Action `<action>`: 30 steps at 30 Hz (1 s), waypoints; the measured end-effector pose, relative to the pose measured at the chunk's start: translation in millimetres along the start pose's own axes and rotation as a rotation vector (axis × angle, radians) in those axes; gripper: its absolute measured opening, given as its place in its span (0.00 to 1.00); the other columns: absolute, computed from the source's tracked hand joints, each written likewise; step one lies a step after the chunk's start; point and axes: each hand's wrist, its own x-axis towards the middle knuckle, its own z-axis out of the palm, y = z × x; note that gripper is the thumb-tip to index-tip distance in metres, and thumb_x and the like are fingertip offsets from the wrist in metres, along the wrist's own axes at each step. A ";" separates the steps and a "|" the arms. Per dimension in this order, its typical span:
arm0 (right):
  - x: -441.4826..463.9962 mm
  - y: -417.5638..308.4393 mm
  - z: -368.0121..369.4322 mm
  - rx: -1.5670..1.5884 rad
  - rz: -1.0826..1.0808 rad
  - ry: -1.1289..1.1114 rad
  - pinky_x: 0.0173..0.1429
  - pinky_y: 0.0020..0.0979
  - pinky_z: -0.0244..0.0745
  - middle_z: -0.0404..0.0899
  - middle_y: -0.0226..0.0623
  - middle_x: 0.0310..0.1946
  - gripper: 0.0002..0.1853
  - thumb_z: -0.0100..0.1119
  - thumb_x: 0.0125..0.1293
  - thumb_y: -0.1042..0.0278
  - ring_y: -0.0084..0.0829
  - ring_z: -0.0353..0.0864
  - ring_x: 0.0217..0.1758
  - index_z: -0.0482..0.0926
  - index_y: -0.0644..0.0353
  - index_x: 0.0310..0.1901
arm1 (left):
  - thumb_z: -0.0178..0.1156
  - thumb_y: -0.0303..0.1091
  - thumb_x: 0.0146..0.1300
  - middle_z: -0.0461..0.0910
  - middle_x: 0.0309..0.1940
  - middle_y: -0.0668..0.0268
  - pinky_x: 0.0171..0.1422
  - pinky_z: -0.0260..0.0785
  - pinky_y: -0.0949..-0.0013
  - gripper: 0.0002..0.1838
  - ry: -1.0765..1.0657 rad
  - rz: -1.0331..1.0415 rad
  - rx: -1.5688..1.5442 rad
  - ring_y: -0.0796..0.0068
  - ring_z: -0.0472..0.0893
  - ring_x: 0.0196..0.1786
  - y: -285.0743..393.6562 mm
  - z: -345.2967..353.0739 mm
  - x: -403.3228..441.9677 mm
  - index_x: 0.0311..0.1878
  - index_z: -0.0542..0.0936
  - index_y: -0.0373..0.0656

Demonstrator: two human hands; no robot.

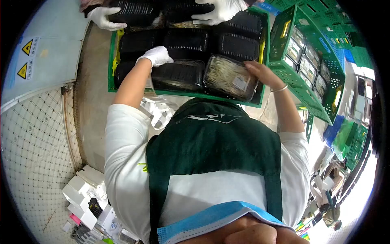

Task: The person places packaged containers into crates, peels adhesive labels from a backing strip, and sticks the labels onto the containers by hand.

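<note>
My left hand (157, 56), in a white glove, has its fingers bent over the upper left edge of a black plastic tray (178, 74) in the near row of a green crate (183, 94). Part of its grip is hidden. Bare of any glove, my right hand (260, 74) grips the right side of a clear-lidded tray of pale sprouts (226, 74) with a white label. That tray lies slightly tilted at the crate's near right. More black trays (185, 40) fill the rows behind.
Across the crate, another person's white-gloved hands (219, 11) hold black trays. A second green crate (280, 61) with packed trays stands at the right. White boxes (79, 189) are piled at the lower left, below a panel with warning signs (27, 47).
</note>
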 end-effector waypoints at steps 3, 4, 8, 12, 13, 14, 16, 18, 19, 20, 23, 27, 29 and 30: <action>-19.1 22.0 35.4 -0.600 -0.271 0.284 0.55 0.35 0.64 0.69 0.50 0.48 0.34 0.60 0.52 0.54 0.44 0.68 0.52 0.61 0.65 0.56 | 0.58 0.32 0.50 0.67 0.09 0.66 0.13 0.50 0.72 0.08 0.091 0.052 -0.312 0.79 0.59 0.07 2.4 7.6 -11.0 0.23 0.79 0.36; -7.2 21.9 35.3 -0.544 -0.289 0.310 0.55 0.36 0.64 0.69 0.50 0.47 0.32 0.59 0.52 0.56 0.45 0.68 0.51 0.62 0.64 0.55 | 0.58 0.30 0.51 0.67 0.10 0.67 0.12 0.48 0.74 0.06 0.014 0.070 -0.530 0.81 0.58 0.07 -3.9 -10.7 -24.8 0.31 0.79 0.39; -8.3 12.8 17.0 -0.506 -0.269 0.383 0.53 0.37 0.65 0.70 0.48 0.47 0.25 0.58 0.51 0.63 0.46 0.69 0.49 0.67 0.60 0.52 | 0.58 0.21 0.47 0.74 0.24 0.66 0.15 0.56 0.77 0.29 -0.340 0.095 -0.744 0.81 0.68 0.15 7.6 -20.2 -100.5 0.57 0.67 0.44; 13.6 -10.5 -10.3 -0.883 -0.446 0.579 0.59 0.37 0.61 0.64 0.41 0.53 0.32 0.61 0.43 0.73 0.43 0.64 0.56 0.65 0.55 0.54 | 0.60 0.27 0.41 0.63 0.59 0.63 0.52 0.66 0.73 0.36 0.396 0.323 0.082 0.66 0.73 0.50 -3.9 25.9 -94.9 0.59 0.65 0.61; 22.1 -11.8 -16.8 -0.993 -0.430 0.558 0.60 0.38 0.59 0.61 0.41 0.56 0.36 0.61 0.40 0.74 0.43 0.62 0.59 0.62 0.53 0.57 | 0.58 0.25 0.45 0.67 0.56 0.62 0.51 0.67 0.73 0.30 0.416 0.371 0.023 0.68 0.74 0.50 -4.2 26.0 -92.1 0.56 0.69 0.51; 38.6 -4.6 -20.4 -1.060 -0.368 0.502 0.63 0.39 0.56 0.55 0.40 0.60 0.46 0.63 0.35 0.73 0.44 0.57 0.62 0.53 0.49 0.62 | 0.57 0.24 0.47 0.71 0.52 0.61 0.50 0.66 0.74 0.25 0.325 0.384 -0.265 0.70 0.75 0.49 -11.2 20.3 -79.7 0.52 0.71 0.46; 49.2 -11.2 -27.5 -1.077 -0.335 0.441 0.63 0.39 0.55 0.55 0.41 0.61 0.49 0.64 0.34 0.71 0.44 0.56 0.63 0.51 0.48 0.63 | 0.55 0.22 0.51 0.77 0.45 0.60 0.48 0.65 0.75 0.13 0.099 0.204 -0.753 0.76 0.76 0.43 -1.9 -2.2 -73.4 0.42 0.75 0.29; 55.6 -20.6 -32.6 -1.107 -0.267 0.326 0.63 0.39 0.55 0.55 0.43 0.60 0.55 0.66 0.29 0.66 0.44 0.57 0.62 0.46 0.47 0.65 | 0.57 0.23 0.49 0.79 0.37 0.60 0.42 0.67 0.74 0.10 0.039 0.304 -0.506 0.75 0.76 0.36 -6.4 -17.6 -44.1 0.36 0.77 0.30; 57.9 -21.4 -32.5 -1.110 -0.271 0.320 0.63 0.39 0.55 0.55 0.43 0.60 0.55 0.66 0.29 0.66 0.44 0.57 0.62 0.46 0.47 0.65 | 0.58 0.24 0.49 0.80 0.34 0.60 0.40 0.67 0.74 0.10 -0.064 0.281 -0.451 0.75 0.76 0.35 -12.0 -15.5 -27.3 0.35 0.77 0.30; 58.6 -21.3 -34.4 -1.087 -0.292 0.309 0.61 0.41 0.57 0.56 0.43 0.59 0.55 0.67 0.30 0.64 0.44 0.58 0.61 0.45 0.46 0.65 | 0.59 0.26 0.48 0.80 0.32 0.60 0.39 0.67 0.74 0.11 -0.071 0.243 -0.417 0.75 0.76 0.34 -10.2 -10.9 -16.7 0.35 0.77 0.30; 65.4 -25.9 -43.5 -1.002 -0.411 0.321 0.57 0.43 0.61 0.62 0.44 0.53 0.53 0.68 0.31 0.60 0.44 0.62 0.56 0.49 0.47 0.64 | 0.61 0.34 0.47 0.78 0.26 0.58 0.37 0.67 0.68 0.12 0.108 0.010 -0.343 0.66 0.77 0.31 16.6 -1.1 -28.0 0.31 0.78 0.34; 27.1 -76.9 -75.0 -0.898 -0.719 0.489 0.54 0.37 0.65 0.70 0.46 0.43 0.38 0.65 0.35 0.59 0.45 0.69 0.48 0.65 0.53 0.54 | 0.58 0.39 0.49 0.77 0.34 0.58 0.43 0.67 0.61 0.14 0.728 0.086 -0.181 0.57 0.76 0.39 21.7 8.6 -69.9 0.34 0.78 0.39; 7.3 -89.1 -99.4 -0.735 -0.584 0.390 0.51 0.34 0.67 0.73 0.43 0.39 0.32 0.64 0.39 0.57 0.40 0.72 0.44 0.70 0.59 0.50 | 0.59 0.36 0.51 0.78 0.34 0.58 0.43 0.67 0.69 0.14 0.764 0.175 -0.540 0.65 0.78 0.39 7.1 7.7 -102.5 0.39 0.77 0.38; 6.8 -83.9 -111.6 -0.466 -0.413 0.259 0.50 0.32 0.67 0.74 0.41 0.37 0.30 0.62 0.42 0.54 0.37 0.73 0.43 0.72 0.62 0.47 | 0.59 0.35 0.52 0.79 0.34 0.60 0.43 0.67 0.74 0.14 0.696 0.138 -0.671 0.74 0.77 0.37 -4.6 10.2 -114.1 0.40 0.77 0.36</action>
